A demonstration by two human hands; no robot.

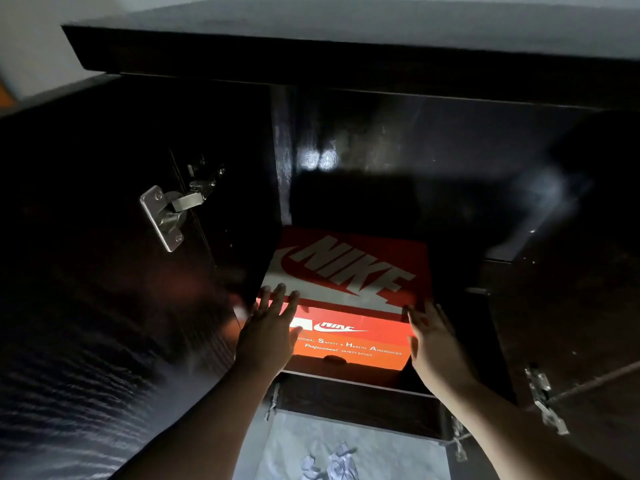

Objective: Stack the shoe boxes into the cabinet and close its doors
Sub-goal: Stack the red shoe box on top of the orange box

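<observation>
At the cabinet's mouth, the left hand (268, 327) presses flat, fingers straight, on the box's (346, 299) front-left corner; the right hand (433, 336), fingers also extended, rests against its right end. The box (red, lid logo up) sits on the shelf (356, 381) at six o'clock inside the cabinet (346, 60), slightly askew. The step looks like seating it; next, a push toward twelve, then swinging shut the left door (86, 271) and right door (571, 323).
</observation>
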